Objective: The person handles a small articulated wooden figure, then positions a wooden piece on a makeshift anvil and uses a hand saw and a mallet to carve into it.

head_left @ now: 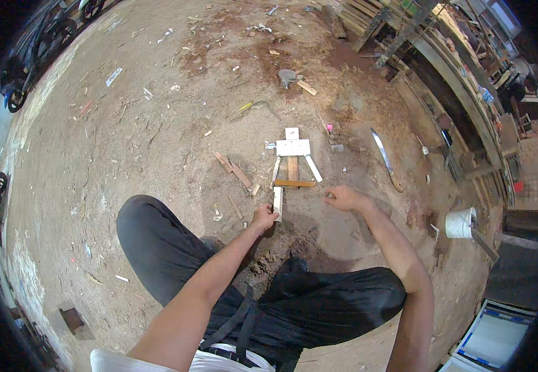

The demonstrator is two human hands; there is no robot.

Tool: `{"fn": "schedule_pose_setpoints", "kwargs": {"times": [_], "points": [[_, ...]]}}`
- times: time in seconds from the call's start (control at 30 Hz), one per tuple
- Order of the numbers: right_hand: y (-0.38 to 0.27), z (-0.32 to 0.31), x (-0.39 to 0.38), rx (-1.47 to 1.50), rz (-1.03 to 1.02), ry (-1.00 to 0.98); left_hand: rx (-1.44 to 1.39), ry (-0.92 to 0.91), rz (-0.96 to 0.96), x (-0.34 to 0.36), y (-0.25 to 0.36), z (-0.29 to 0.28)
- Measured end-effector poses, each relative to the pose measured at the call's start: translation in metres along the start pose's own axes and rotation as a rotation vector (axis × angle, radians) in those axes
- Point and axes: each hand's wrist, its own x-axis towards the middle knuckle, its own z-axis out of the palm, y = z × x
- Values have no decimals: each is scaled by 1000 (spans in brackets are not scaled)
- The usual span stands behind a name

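Observation:
Before me on the ground lies a figure laid out from wood pieces. A small white square block sits above a wider white block. Below come an upright brown strip, slanting white strips at the sides, and a brown crosspiece. My left hand is closed on the lower end of a pale wood strip, whose upper end meets the crosspiece's left end. Right of the figure, my right hand hovers low with its fingers pinched together; what they hold, if anything, cannot be made out.
A long curved blade with a wooden handle lies to the right. Brown wood offcuts lie left of the figure. A white bucket stands at right, near stacked planks. Motorbikes stand far left.

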Motion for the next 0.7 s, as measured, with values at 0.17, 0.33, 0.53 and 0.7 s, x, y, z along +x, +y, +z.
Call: {"fn": "schedule_pose_setpoints", "kwargs": {"times": [0.17,0.33,0.53,0.7], "points": [[12,3,-4,-3,14,33,15,-54,3,-1,12,13],[7,4,4,-6,-54,73,-48,-85,-2,14,-8,11],[16,11,1,-39,-15,16,-128,-128,-2,0,7,14],[-21,28,-1,-181,-271,68,-102,-78,6,0,4,4]]}}
